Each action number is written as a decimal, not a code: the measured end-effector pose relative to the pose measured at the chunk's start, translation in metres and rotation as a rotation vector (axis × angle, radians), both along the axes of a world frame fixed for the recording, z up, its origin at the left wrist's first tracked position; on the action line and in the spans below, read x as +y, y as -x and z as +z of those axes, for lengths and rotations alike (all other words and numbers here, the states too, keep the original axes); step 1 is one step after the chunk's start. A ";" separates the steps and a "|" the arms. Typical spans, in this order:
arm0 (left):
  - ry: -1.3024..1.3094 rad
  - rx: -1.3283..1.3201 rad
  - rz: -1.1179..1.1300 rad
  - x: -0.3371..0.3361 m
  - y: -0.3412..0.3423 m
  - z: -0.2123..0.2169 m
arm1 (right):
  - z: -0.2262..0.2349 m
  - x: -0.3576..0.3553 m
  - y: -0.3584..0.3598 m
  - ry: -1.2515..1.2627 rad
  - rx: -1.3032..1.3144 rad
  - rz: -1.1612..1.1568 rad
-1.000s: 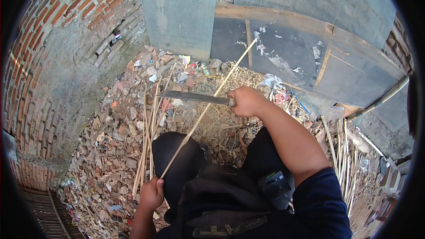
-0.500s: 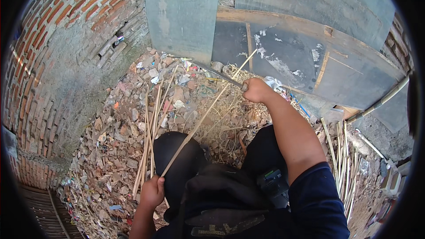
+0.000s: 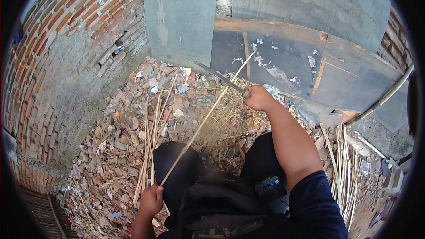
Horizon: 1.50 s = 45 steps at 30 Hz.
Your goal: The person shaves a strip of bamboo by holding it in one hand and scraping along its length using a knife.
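left hand (image 3: pixel 151 201): gripping strip (image 3: pixel 203 121)
right hand (image 3: pixel 258 98): gripping knife (image 3: pixel 246 93)
blade (image 3: pixel 217 75): shifted outward, so work sits at strip's far stretch

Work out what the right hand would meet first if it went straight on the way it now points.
Probably the pale stick, near its far end: the right hand points up and left in the picture, but depth is unclear, so it might pass over.
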<state>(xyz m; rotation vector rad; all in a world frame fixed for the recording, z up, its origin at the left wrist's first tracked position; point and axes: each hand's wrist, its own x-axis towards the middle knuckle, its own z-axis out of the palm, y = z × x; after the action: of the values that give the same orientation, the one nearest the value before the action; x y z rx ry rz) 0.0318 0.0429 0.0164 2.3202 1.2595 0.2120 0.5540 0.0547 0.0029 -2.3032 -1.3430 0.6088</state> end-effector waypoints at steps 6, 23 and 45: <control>0.033 0.007 0.024 -0.006 0.016 0.019 | 0.035 -0.008 0.038 0.083 -0.182 0.280; 0.008 0.043 0.005 -0.002 0.040 0.007 | -0.008 -0.009 -0.022 0.014 -0.026 -0.068; -0.018 0.035 0.014 0.008 0.046 0.013 | -0.032 -0.032 -0.060 -0.062 0.019 -0.412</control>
<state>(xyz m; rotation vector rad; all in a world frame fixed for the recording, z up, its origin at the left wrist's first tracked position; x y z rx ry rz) -0.0144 0.0511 0.0298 2.3405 1.2963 0.1890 0.6135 0.0225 -0.0295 -2.4146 -0.8259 0.4447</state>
